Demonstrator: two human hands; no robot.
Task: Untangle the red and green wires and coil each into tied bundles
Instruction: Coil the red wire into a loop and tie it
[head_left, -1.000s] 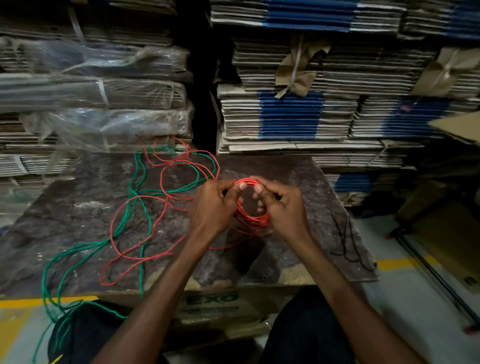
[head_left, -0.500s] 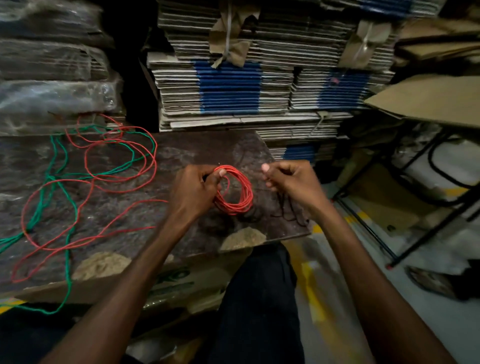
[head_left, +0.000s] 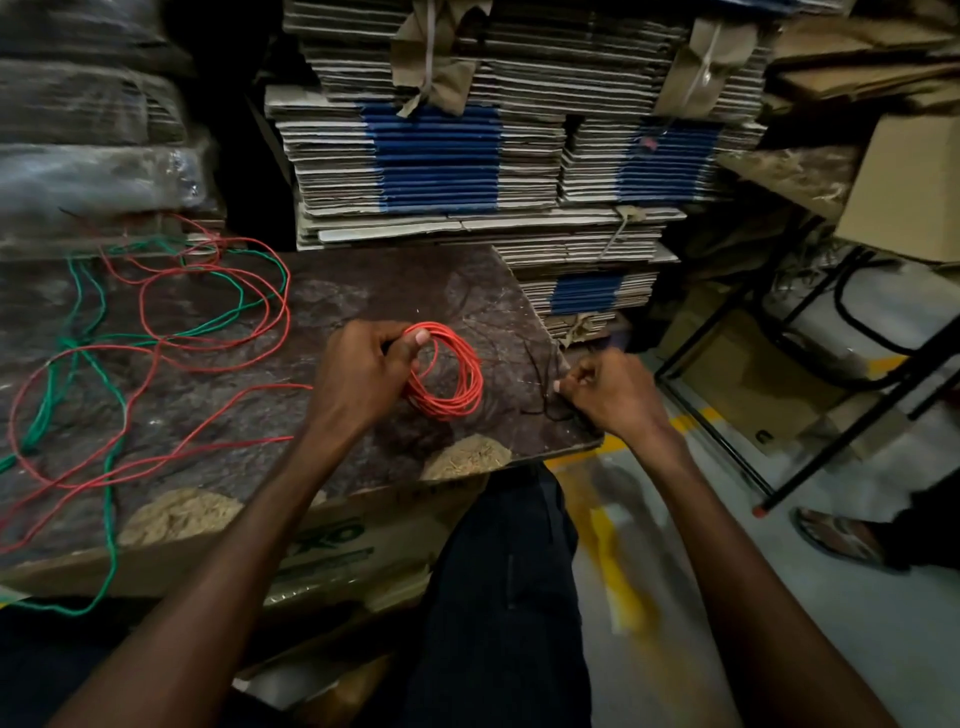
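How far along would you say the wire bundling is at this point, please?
Done: part of the red wire is wound into a red coil, held by the left hand. In hand: the right hand pinches a thin dark strand at the board's edge. Left: loose red wire and green wire lie crossed, uncoiled.

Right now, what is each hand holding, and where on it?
The left hand grips the red wire coil at its upper left rim, under the thumb. The right hand pinches something thin and dark at the board's edge; what cannot be told.
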